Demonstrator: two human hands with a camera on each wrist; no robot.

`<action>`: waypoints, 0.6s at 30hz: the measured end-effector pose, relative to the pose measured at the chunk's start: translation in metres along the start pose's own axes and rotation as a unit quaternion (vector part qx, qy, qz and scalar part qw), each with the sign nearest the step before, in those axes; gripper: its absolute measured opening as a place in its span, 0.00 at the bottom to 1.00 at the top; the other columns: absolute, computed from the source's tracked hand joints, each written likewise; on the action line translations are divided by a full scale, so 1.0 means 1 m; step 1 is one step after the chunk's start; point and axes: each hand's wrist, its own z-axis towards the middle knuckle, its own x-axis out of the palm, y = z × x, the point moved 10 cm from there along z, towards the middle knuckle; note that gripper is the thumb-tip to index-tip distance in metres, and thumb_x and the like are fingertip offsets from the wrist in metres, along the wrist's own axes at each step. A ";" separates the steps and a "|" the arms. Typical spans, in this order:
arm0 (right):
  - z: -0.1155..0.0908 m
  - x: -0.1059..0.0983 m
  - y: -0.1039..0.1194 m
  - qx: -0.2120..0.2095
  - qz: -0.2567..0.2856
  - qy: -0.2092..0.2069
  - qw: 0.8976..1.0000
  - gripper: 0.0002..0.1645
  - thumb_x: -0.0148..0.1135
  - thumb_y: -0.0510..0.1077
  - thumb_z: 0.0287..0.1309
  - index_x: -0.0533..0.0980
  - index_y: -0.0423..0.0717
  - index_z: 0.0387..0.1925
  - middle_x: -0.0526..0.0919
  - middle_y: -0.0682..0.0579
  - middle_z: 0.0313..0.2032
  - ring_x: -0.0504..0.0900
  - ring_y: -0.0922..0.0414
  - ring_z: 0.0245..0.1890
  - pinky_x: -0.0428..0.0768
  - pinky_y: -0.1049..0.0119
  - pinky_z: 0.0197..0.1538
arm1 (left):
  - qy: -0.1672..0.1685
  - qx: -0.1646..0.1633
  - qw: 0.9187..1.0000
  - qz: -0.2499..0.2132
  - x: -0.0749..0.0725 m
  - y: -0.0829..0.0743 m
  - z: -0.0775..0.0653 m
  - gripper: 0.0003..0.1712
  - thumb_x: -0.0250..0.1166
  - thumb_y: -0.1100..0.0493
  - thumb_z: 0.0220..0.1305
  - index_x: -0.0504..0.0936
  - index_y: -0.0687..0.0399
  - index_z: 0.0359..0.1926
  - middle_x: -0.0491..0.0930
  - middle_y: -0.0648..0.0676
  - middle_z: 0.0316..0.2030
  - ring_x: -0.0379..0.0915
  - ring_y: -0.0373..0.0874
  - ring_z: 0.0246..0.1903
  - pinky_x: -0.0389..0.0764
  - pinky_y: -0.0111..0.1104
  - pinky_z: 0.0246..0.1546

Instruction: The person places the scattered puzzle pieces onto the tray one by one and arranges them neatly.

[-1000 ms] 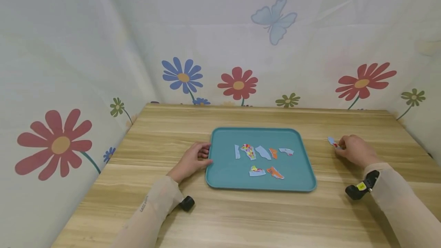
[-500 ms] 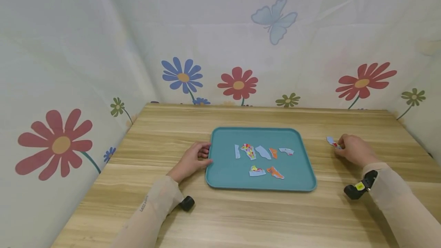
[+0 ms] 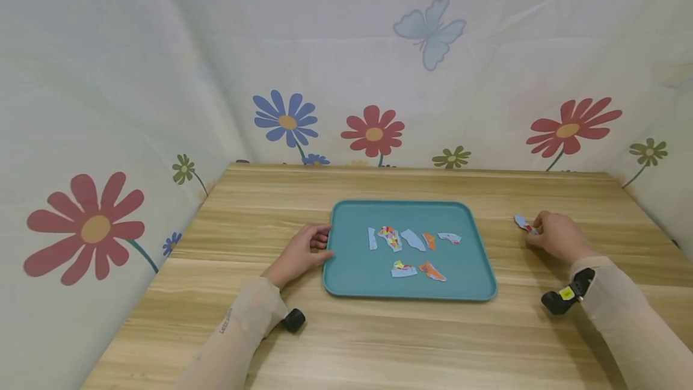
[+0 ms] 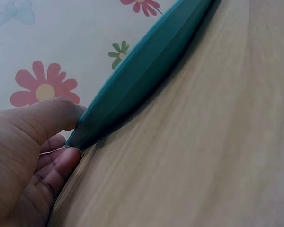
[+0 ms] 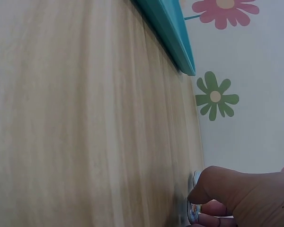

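Observation:
My left hand (image 3: 300,253) holds the left rim of a teal tray (image 3: 357,284), thumb at the rim and the other fingers curled by its outer side. The left wrist view shows the thumb and fingertips right at the tray's corner (image 4: 132,82). To the right of the tray, my right hand (image 3: 560,236) pinches a small flat puzzle piece (image 3: 520,221), light blue with some red, close over the wooden table. In the right wrist view the thumb lies over the piece (image 5: 193,213) and the fingers are behind it, so much of it is hidden.
Several irregular flat pieces lie on the tray in two rows, among them a multicoloured piece (image 3: 390,238), a light blue piece (image 3: 414,240) and an orange piece (image 3: 432,271). A flowered cloth (image 3: 487,77) hangs behind the wooden table (image 3: 400,342).

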 end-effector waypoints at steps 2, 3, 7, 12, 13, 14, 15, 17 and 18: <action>-0.001 -0.001 -0.001 0.001 0.003 -0.001 1.000 0.25 0.64 0.43 0.53 0.71 0.22 0.41 0.79 0.32 0.34 0.77 0.47 0.31 0.77 0.53 0.35 | -0.003 0.001 1.000 0.000 -0.001 0.002 0.000 0.34 0.68 0.66 0.58 0.66 0.70 0.64 0.70 0.67 0.54 0.73 0.55 0.49 0.79 0.41 0.52; -0.001 -0.001 -0.001 0.002 0.004 0.000 1.000 0.25 0.65 0.43 0.53 0.71 0.23 0.41 0.79 0.32 0.34 0.77 0.47 0.30 0.77 0.54 0.34 | -0.003 0.001 1.000 0.000 -0.001 0.002 0.000 0.34 0.68 0.66 0.58 0.67 0.70 0.64 0.71 0.66 0.54 0.73 0.54 0.49 0.79 0.40 0.52; -0.002 -0.003 -0.001 -0.002 0.004 -0.002 1.000 0.24 0.65 0.43 0.53 0.72 0.23 0.41 0.80 0.33 0.33 0.77 0.48 0.30 0.78 0.55 0.34 | -0.001 0.000 1.000 -0.004 -0.002 0.002 0.000 0.34 0.68 0.65 0.58 0.67 0.68 0.64 0.71 0.65 0.53 0.74 0.51 0.48 0.80 0.35 0.51; -0.004 -0.004 0.003 -0.006 0.010 -0.001 1.000 0.23 0.66 0.42 0.53 0.72 0.25 0.41 0.79 0.35 0.32 0.76 0.50 0.29 0.77 0.60 0.31 | 0.001 -0.001 1.000 -0.010 -0.001 0.000 -0.001 0.34 0.68 0.65 0.58 0.67 0.68 0.64 0.71 0.65 0.53 0.73 0.51 0.48 0.79 0.35 0.51; -0.005 -0.005 0.004 -0.006 0.012 -0.001 1.000 0.23 0.66 0.42 0.52 0.72 0.25 0.41 0.79 0.35 0.32 0.75 0.50 0.29 0.76 0.61 0.31 | 0.001 -0.001 1.000 -0.010 -0.001 0.000 -0.001 0.34 0.68 0.65 0.58 0.67 0.68 0.64 0.71 0.65 0.53 0.73 0.51 0.48 0.79 0.34 0.51; -0.006 -0.006 0.006 -0.007 0.013 -0.001 1.000 0.23 0.66 0.42 0.52 0.72 0.25 0.41 0.78 0.35 0.32 0.75 0.50 0.29 0.76 0.61 0.31 | 0.000 0.000 1.000 -0.009 -0.002 0.000 -0.001 0.34 0.68 0.65 0.58 0.67 0.68 0.64 0.71 0.65 0.53 0.73 0.51 0.48 0.79 0.34 0.51; -0.007 -0.007 0.008 -0.010 0.016 -0.001 1.000 0.23 0.66 0.42 0.52 0.72 0.25 0.42 0.78 0.35 0.32 0.75 0.50 0.29 0.76 0.61 0.31 | 0.001 0.000 1.000 -0.008 -0.001 0.000 -0.001 0.34 0.68 0.65 0.58 0.67 0.68 0.64 0.71 0.65 0.53 0.73 0.51 0.48 0.79 0.34 0.51; -0.009 -0.009 0.013 -0.015 0.016 -0.005 1.000 0.23 0.65 0.42 0.52 0.72 0.26 0.42 0.79 0.34 0.33 0.76 0.49 0.29 0.77 0.60 0.32 | 0.000 0.000 1.000 -0.006 -0.002 0.000 -0.001 0.34 0.68 0.65 0.58 0.67 0.68 0.64 0.71 0.65 0.53 0.73 0.51 0.48 0.79 0.35 0.51; -0.010 -0.011 0.015 -0.018 0.016 -0.008 1.000 0.23 0.65 0.42 0.52 0.72 0.26 0.43 0.79 0.34 0.33 0.76 0.49 0.29 0.77 0.58 0.32 | 0.000 0.000 1.000 -0.005 -0.002 0.000 -0.001 0.34 0.68 0.65 0.58 0.67 0.68 0.64 0.71 0.65 0.52 0.74 0.51 0.48 0.79 0.35 0.51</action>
